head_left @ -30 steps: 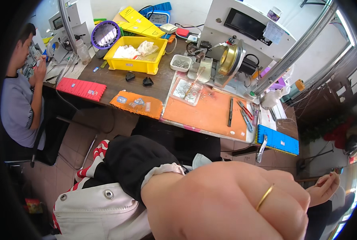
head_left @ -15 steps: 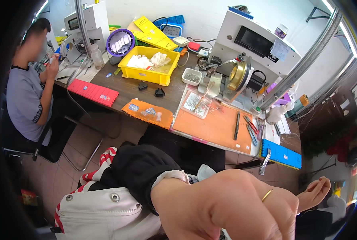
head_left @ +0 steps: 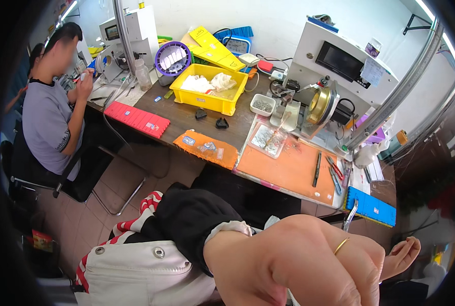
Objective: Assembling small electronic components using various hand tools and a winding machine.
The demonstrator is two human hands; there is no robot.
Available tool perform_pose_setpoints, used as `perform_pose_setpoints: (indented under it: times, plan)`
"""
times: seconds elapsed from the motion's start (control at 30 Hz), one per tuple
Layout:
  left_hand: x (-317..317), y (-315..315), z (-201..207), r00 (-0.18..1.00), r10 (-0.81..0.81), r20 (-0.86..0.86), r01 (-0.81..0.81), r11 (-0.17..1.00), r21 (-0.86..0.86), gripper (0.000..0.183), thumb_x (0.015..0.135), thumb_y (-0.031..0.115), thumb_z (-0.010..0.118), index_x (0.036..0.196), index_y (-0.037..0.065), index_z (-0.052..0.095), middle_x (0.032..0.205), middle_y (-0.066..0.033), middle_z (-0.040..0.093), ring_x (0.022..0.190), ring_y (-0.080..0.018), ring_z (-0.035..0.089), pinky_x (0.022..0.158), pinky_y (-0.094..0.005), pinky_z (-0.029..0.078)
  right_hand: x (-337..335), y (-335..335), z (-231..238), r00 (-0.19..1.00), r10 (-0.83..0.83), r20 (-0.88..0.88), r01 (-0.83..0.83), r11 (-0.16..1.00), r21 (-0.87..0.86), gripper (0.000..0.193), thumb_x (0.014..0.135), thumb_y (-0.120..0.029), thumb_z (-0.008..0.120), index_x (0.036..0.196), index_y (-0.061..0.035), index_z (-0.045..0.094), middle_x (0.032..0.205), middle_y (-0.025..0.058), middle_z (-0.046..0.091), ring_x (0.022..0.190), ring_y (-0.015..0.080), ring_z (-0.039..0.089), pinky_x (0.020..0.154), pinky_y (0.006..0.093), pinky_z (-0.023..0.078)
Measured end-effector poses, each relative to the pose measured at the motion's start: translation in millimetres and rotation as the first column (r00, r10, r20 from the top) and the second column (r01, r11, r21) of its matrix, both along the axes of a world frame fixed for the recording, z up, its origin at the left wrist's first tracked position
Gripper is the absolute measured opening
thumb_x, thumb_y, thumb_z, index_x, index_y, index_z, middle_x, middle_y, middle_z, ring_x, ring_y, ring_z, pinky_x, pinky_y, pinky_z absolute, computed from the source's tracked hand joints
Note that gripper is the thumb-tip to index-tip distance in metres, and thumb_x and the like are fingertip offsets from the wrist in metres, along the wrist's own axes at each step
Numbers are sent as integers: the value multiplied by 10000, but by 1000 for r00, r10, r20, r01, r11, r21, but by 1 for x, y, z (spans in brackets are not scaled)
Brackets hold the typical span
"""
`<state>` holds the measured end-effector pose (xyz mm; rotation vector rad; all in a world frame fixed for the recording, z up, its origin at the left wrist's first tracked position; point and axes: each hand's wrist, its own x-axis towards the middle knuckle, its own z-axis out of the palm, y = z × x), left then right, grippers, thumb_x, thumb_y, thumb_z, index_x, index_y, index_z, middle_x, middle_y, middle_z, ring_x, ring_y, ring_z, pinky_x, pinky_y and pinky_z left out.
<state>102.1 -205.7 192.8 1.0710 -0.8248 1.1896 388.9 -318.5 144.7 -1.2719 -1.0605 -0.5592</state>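
My left hand (head_left: 314, 260) looms large at the lower right, very near the camera. A gold ring is on one finger. Its fingers are bent over; their tips pass below the frame, so anything in them is hidden. Behind it, at the right, my right hand (head_left: 404, 255) is raised away from the bench, fingers loosely curled and a little apart, with nothing visible in it. The blue clamped strip (head_left: 371, 206) on the bench edge is nearest to both hands. Beyond lies an orange mat (head_left: 283, 171) with a dark pen-like tool (head_left: 316, 170), red-handled pliers (head_left: 334, 168) and blue-handled pliers (head_left: 335, 181).
A white machine (head_left: 334, 56) with a brass wheel (head_left: 320, 106) stands behind the mat. A small white tub (head_left: 262, 105) and clear tray (head_left: 267, 139) sit nearby. Further left are a yellow bin (head_left: 205, 100) and a red strip (head_left: 137, 119). A person (head_left: 51, 117) sits at the far left.
The whole bench appears further right and slightly lower, as the head view has shifted. Both hands keep nearly the same pose; my right hand appears a little lower.
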Motion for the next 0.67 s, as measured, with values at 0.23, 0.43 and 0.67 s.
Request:
perform_pose_setpoints:
  times: [0.23,0.43,0.67]
  plan:
    - [7,-4,4,1000,16,1,-16,999,-34,517,961,477,595,926,-35,659,955,-168,637,863,-317,600,771,-384,462,-5,-3,-8,980,-64,-190,69,997,22,167,1013,-167,541,888,-57,526,712,14,467,481,83,359,438,228,251]
    - [5,-5,6,999,33,7,-32,997,-74,533,956,491,596,922,-37,657,963,-173,636,864,-319,601,775,-385,461,-13,6,-10,953,51,-298,-19,994,111,159,1013,-162,535,895,-56,530,713,14,471,482,82,363,439,226,248]
    - [0,1,6,999,-30,-20,30,999,27,507,967,463,569,842,-26,621,930,-168,616,822,-319,557,779,-393,444,-4,-8,-14,979,-129,-157,115,989,-95,145,1012,-153,535,904,-55,534,716,15,477,486,81,372,442,222,250]
